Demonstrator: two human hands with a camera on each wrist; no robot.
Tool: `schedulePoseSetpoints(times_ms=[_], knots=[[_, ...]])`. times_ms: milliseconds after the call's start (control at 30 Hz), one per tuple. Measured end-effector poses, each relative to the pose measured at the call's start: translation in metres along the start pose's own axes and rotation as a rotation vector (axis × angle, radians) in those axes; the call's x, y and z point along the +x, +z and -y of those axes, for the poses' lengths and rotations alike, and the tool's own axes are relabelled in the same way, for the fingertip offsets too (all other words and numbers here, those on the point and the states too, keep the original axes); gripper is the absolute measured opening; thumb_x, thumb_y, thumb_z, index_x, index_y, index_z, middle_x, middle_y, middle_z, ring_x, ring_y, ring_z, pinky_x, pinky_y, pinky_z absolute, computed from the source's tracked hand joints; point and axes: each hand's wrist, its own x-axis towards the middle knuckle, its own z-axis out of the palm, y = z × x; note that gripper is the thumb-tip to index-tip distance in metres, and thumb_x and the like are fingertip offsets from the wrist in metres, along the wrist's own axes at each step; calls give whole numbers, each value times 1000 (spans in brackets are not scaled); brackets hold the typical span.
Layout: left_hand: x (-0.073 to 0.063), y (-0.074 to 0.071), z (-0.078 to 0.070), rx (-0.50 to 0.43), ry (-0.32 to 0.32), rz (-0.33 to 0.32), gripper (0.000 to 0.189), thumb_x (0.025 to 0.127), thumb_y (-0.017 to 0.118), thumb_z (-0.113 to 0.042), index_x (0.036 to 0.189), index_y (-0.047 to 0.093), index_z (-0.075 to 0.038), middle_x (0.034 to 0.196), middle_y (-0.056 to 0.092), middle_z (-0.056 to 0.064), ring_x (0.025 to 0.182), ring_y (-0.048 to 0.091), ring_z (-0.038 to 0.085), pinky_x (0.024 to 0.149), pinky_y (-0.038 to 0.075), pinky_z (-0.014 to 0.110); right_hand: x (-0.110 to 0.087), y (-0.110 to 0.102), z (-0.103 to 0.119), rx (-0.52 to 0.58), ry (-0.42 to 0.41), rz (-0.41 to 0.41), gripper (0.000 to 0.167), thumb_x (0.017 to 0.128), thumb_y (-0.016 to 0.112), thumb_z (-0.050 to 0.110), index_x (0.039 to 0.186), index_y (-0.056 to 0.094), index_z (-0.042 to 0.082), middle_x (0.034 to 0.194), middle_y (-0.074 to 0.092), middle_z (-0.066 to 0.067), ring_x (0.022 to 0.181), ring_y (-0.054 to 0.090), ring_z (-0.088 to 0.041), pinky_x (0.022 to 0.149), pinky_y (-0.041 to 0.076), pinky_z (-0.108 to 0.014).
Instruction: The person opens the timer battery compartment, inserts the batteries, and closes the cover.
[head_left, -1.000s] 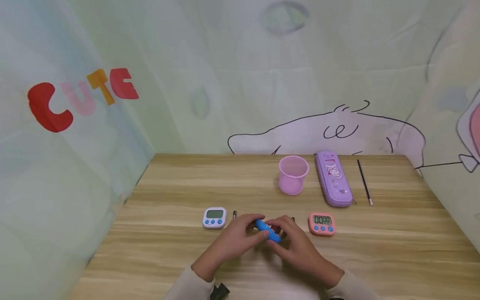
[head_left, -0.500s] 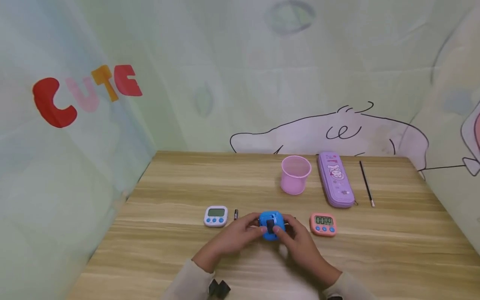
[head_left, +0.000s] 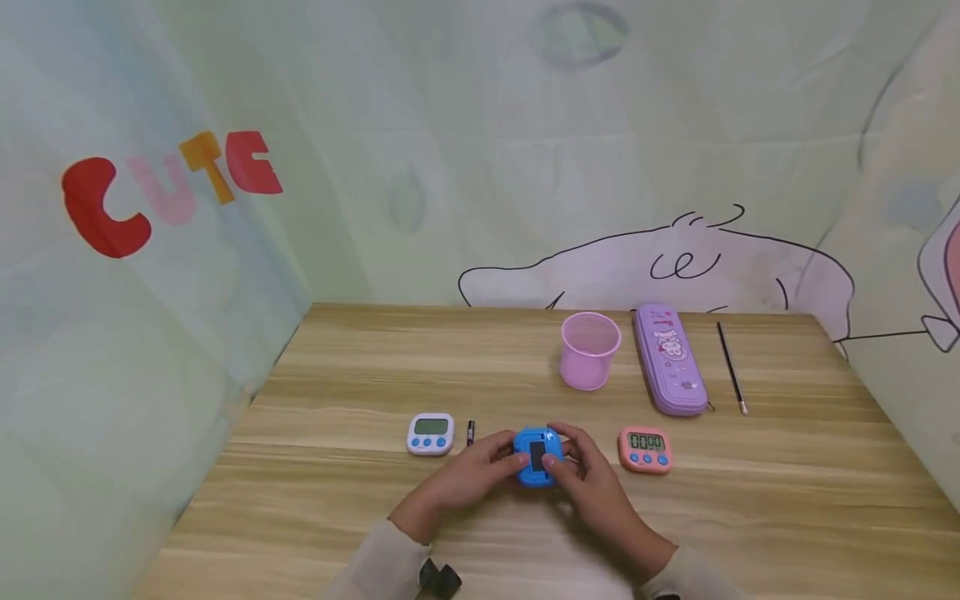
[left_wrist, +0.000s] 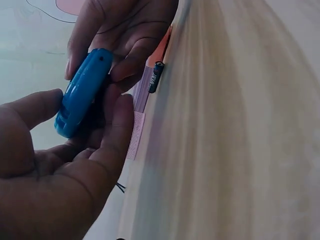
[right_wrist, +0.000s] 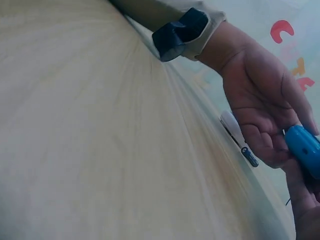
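the left grip point(head_left: 472, 475) and right grip point(head_left: 594, 485) are both clamped on a blue rounded-square plastic device point(head_left: 537, 455), held above the wood-grained desk point(head_left: 352, 358) between a white plastic timer point(head_left: 431, 434) and a coral plastic timer point(head_left: 646, 451) reading "00 00". a dark cylindrical battery point(left_wrist: 156, 77) bears a partly legible label. multicoloured wall letters point(head_left: 216, 175) spell "cute".

1. The right wrist view's edge cuts off the blue device point(right_wrist: 304, 149).
2. Print point(head_left: 662, 322) on the purple case point(head_left: 675, 375) is too small to read.
3. The head view's bottom edge crops both sleeves point(head_left: 384, 563).
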Motion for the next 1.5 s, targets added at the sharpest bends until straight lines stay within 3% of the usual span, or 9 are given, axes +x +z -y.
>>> schedulePoseSetpoints(times_ms=[200, 367, 467, 600, 933, 1267, 1500], knots=[[3, 3, 5, -163, -25, 15, 44, 102, 52, -28, 135, 50, 1, 124, 60, 13, 110, 61, 24, 94, 53, 35, 3, -2, -4, -100, 4, 17, 40, 98, 61, 21, 134, 49, 7, 104, 63, -15, 87, 66, -20, 73, 58, -28], [4, 4, 12, -285, -36, 30, 47, 103, 50, -26, 137, 46, 5, 126, 58, 18, 110, 62, 28, 93, 53, 38, 8, -4, -6, -237, -51, 47, 36, 99, 57, 31, 130, 52, 14, 97, 67, -8, 67, 64, -16, 57, 57, -30], [5, 5, 17, -337, -34, 45, 47, 103, 50, -24, 138, 44, 7, 127, 57, 19, 111, 61, 27, 93, 54, 39, 11, -3, -8, -348, -105, 33, 30, 100, 55, 36, 127, 56, 22, 99, 70, -1, 73, 65, -11, 64, 57, -30], [7, 4, 23, -368, -19, 68, 47, 103, 49, -23, 138, 43, 9, 127, 56, 20, 112, 60, 26, 94, 53, 39, 12, -2, -10, -468, -172, 13, 29, 101, 53, 37, 127, 57, 26, 107, 70, 5, 96, 64, -6, 84, 54, -32], [9, 3, 30, -348, -6, 77, 47, 103, 52, -27, 136, 46, 5, 127, 57, 17, 114, 59, 26, 94, 53, 37, 10, -4, -13, -484, -189, 34, 30, 104, 46, 31, 130, 44, 18, 85, 72, 8, 74, 61, -6, 66, 49, -25], [6, 0, 30, -334, 12, 68, 45, 101, 54, -24, 135, 48, 5, 129, 57, 17, 116, 57, 24, 97, 51, 36, 16, 8, -6, -719, -235, -26, 23, 106, 38, 36, 118, 53, 23, 83, 62, 10, 71, 57, -8, 64, 50, -32], [10, 0, 31, -304, 9, 65, 44, 101, 55, -25, 134, 50, 4, 127, 58, 16, 115, 58, 22, 97, 51, 35, 15, 8, -4, -793, -202, -41, 25, 107, 34, 34, 116, 54, 21, 71, 55, 13, 61, 52, -8, 54, 44, -28]])
